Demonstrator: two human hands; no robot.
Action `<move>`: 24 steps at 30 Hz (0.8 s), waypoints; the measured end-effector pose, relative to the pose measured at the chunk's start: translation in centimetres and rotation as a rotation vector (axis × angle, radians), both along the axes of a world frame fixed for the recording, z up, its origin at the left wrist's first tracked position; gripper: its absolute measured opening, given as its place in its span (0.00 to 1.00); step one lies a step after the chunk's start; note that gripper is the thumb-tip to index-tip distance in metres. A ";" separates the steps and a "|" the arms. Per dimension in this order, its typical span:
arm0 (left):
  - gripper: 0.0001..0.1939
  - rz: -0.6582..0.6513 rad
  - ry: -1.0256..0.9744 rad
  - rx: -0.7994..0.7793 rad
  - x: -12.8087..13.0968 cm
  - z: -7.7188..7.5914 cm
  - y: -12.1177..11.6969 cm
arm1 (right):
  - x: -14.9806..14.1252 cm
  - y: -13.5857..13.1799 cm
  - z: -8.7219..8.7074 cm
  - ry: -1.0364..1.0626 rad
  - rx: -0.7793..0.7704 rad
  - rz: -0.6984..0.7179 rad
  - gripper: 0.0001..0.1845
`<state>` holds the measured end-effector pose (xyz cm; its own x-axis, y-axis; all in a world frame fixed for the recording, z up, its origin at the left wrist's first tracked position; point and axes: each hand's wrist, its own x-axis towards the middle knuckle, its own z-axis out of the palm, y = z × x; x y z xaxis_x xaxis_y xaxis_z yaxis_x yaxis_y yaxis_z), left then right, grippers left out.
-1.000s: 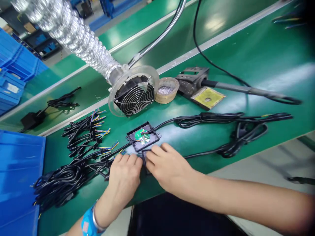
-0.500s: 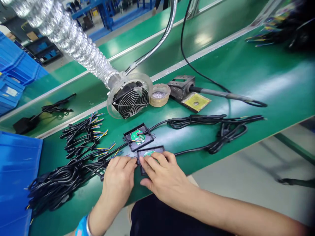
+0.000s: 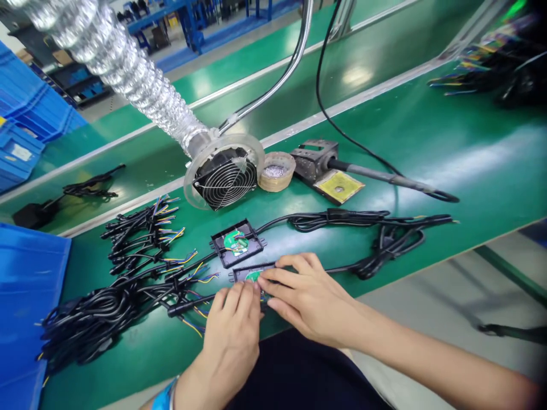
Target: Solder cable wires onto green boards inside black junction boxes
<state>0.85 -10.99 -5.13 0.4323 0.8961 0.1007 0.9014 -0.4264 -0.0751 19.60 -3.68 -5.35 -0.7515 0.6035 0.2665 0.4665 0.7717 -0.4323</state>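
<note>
Both of my hands work at a black open plastic case [image 3: 240, 275] with a round green circuit board [image 3: 253, 275] inside. My left hand [image 3: 235, 324] bends its fingers over the near left part of the case. My right hand [image 3: 310, 296] grips the right side, its fingertips over the board and touching the left fingers. Most of this case is hidden under them. Just behind lies a second black case [image 3: 217, 246], whose green board [image 3: 236, 243] has wires on it. Black cables run out of both cases.
Left on the green bench lie coiled black cables [image 3: 92, 319] and short leads with bare wires [image 3: 137, 233], beside a blue bin [image 3: 29, 296]. Behind the cases stand a fume fan [image 3: 226, 182], a solder roll [image 3: 277, 173], and a soldering iron [image 3: 384, 176] in its holder. Bundled cables [image 3: 384, 245] lie right.
My left hand has moved right and nearer, onto the case. My right hand has shifted right. A black cable end left of the near case is now uncovered.
</note>
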 end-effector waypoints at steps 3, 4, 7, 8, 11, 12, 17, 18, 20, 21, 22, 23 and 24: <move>0.21 -0.020 -0.152 -0.153 -1.3 1.9 1.0 | 0.2 1.3 1.2 -0.008 -0.106 0.059 0.15; 0.24 -0.018 -0.203 -0.176 -1.9 2.4 1.5 | 0.0 1.9 1.6 -0.009 -0.115 0.078 0.15; 0.29 0.075 -0.224 -0.124 -3.3 2.9 3.4 | -1.4 4.2 2.4 -0.037 -0.052 0.059 0.20; 0.30 0.116 -0.199 -0.111 -3.6 2.8 3.9 | -2.0 4.9 2.6 -0.057 -0.029 0.038 0.22; 0.31 0.158 -0.164 -0.183 -4.1 2.7 4.6 | -2.9 6.2 2.8 -0.097 -0.005 0.031 0.23; 0.34 0.151 -0.172 -0.222 -4.4 2.9 4.5 | -2.5 6.2 2.8 -0.098 -0.002 0.052 0.23; 0.62 0.224 -0.146 -0.306 -6.8 4.6 2.6 | 5.2 7.6 0.8 -0.088 0.117 0.037 0.49; 0.61 0.249 -0.128 -0.295 -7.2 4.8 2.3 | 7.0 8.2 0.0 -0.094 0.136 -0.041 0.55; 0.52 0.265 -0.107 -0.264 -7.6 4.7 2.0 | 9.7 9.2 -1.2 -0.115 0.120 -0.159 0.59; 0.47 0.266 -0.104 -0.244 -7.6 4.6 2.0 | 10.6 9.4 -1.5 -0.133 0.079 -0.183 0.58; 0.43 0.269 -0.103 -0.224 -7.4 4.5 2.1 | 11.2 9.5 -1.7 -0.153 0.034 -0.195 0.57; 0.40 0.275 -0.106 -0.207 -7.2 4.4 2.3 | 11.6 9.6 -1.7 -0.175 -0.011 -0.188 0.55; 0.38 0.284 -0.108 -0.192 -6.8 4.4 2.4 | 11.9 9.6 -1.7 -0.193 -0.046 -0.167 0.55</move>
<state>-5.97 -8.60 -0.73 0.1592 0.9860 -0.0497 0.9844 -0.1547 0.0844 31.48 5.90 -7.04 -0.6746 0.7318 0.0974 0.6630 0.6586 -0.3560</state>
